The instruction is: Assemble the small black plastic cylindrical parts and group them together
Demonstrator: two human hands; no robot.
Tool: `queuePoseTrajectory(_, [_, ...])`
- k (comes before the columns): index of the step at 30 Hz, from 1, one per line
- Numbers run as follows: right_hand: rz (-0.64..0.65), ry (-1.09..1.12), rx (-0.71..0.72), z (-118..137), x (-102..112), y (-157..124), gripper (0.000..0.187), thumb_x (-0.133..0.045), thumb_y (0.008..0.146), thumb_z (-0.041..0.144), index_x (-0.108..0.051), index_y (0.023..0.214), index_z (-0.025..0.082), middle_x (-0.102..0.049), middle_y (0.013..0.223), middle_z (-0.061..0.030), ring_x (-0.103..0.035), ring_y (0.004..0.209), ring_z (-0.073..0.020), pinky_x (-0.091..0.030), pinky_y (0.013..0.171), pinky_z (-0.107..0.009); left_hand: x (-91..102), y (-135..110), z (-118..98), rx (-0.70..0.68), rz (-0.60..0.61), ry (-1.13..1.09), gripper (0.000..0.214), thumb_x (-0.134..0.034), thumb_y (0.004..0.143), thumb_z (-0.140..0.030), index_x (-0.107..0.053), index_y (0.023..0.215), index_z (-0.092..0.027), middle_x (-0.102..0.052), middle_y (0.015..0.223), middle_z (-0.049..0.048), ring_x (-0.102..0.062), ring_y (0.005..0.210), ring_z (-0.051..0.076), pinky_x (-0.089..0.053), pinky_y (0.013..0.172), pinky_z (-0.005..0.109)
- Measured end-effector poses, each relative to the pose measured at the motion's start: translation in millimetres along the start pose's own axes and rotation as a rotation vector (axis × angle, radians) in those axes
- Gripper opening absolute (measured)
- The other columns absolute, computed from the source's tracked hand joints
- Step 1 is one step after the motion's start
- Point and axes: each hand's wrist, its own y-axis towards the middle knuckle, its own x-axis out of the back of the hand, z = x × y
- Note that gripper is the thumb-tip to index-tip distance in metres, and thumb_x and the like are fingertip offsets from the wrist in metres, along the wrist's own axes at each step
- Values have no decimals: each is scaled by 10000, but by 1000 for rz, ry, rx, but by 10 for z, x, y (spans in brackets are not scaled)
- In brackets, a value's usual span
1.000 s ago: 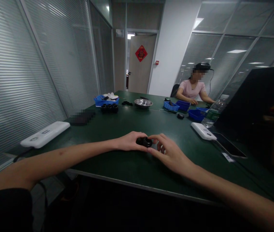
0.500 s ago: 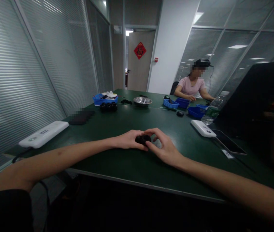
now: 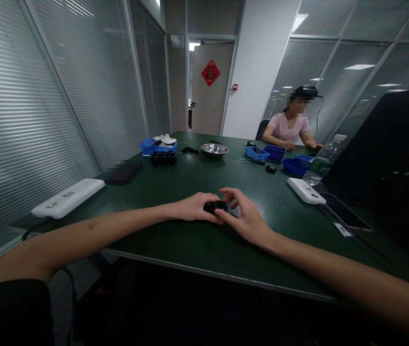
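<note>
A small round black part (image 3: 215, 206) rests on the dark green table (image 3: 190, 182), out at arm's length in front of me. My left hand (image 3: 193, 207) is curled round its left side and grips it. My right hand (image 3: 242, 216) meets it from the right, thumb and forefinger pinched on its right edge, the other fingers bent above the table. Both forearms lie stretched across the near half of the table.
A white flat device (image 3: 68, 198) lies at the left edge, another white device (image 3: 304, 190) and a phone (image 3: 344, 211) to the right beside a dark screen (image 3: 384, 144). Farther off stand black parts (image 3: 164, 157), a metal bowl (image 3: 214, 150), blue bins (image 3: 272, 154), a bottle (image 3: 321, 163) and a seated person (image 3: 289, 127).
Both hands stay on the black part. My right hand's fingers have shifted round its right edge, and the view has tilted slightly.
</note>
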Motion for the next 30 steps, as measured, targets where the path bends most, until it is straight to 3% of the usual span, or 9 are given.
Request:
queuePoseTrajectory(6, [36,23,76,22,0,-9,432,-625,955,274,-507,1369,245,-617,1257,-93,-600,1153,-263,-500,1003,-472,7,-11,8,37,2,2,447,-778,851,-436,-681,1181,-152,-668,1172,95,-632,1042,245,-470,885,342])
queuePoseTrajectory(10, [-5,3,36,-9,-11,-10,502,-690,933,381,-501,1378,247,-616,1209,-94,-611,1099,-270,-526,950,-469,8,-6,-13,31,11,22,401,-766,856,-432,-682,1115,-137,-671,1095,84,-632,986,233,-469,852,332])
queuePoseTrajectory(16, [30,19,100,-2,-7,-20,481,-649,941,265,-484,1392,251,-610,1289,-98,-594,1164,-267,-504,1000,-473,-4,0,32,27,-5,12,472,-780,836,-444,-678,1190,-148,-674,1198,107,-637,1073,266,-462,914,364])
queuePoseTrajectory(21, [-15,-42,86,49,1,-4,470,-689,940,382,-517,1355,246,-622,1203,-102,-599,1095,-279,-526,927,-468,4,4,28,45,-2,30,483,-780,839,-453,-676,1178,-125,-692,1151,114,-655,1040,262,-475,889,349])
queuePoseTrajectory(30, [75,-10,143,62,85,-29,372,-584,961,225,-544,1330,251,-634,1228,-95,-600,1080,-269,-521,929,-464,-20,-8,-17,7,-45,-33,556,-803,817,-405,-658,1296,-161,-706,1208,94,-656,1101,264,-475,948,367])
